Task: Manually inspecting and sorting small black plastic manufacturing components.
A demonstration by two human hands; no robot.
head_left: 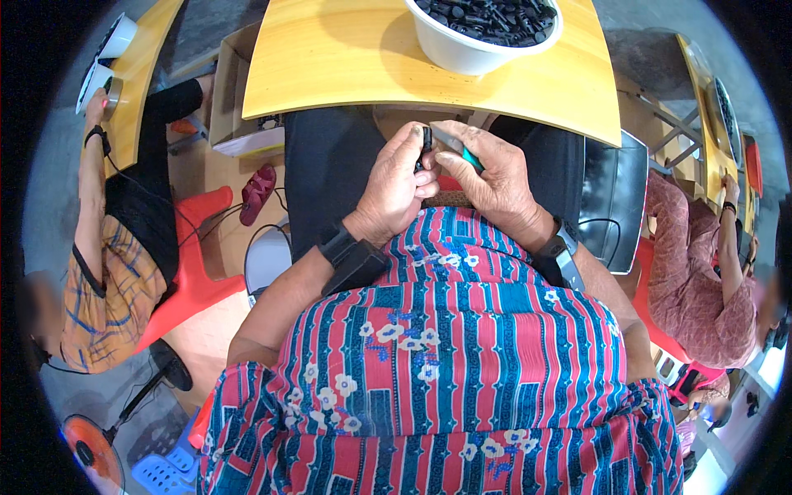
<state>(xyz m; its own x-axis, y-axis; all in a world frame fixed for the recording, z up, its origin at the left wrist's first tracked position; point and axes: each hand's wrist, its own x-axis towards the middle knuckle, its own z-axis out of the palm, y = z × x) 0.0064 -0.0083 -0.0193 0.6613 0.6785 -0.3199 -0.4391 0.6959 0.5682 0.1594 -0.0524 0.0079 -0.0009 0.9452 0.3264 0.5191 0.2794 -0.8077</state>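
Close in front of my lap, just off the near table edge, my two hands meet. My left hand [393, 188] is closed on a small black plastic piece [426, 140], pinched upright between thumb and fingers. A small knife [471, 159] with a green handle lies in my right hand [502, 180], fingers wrapped round it. Its grey blade points toward the black piece; whether it touches is hard to tell. Beyond my hands, a white tub [462, 59] full of similar black pieces stands on the yellow table [330, 62].
Co-workers sit at tables on the left [115, 272] and right [701, 272]. A cardboard box [235, 107] stands by the left table side, near a red slipper [257, 195]. At lower left are an orange fan [91, 450] and a blue plastic stool [165, 472].
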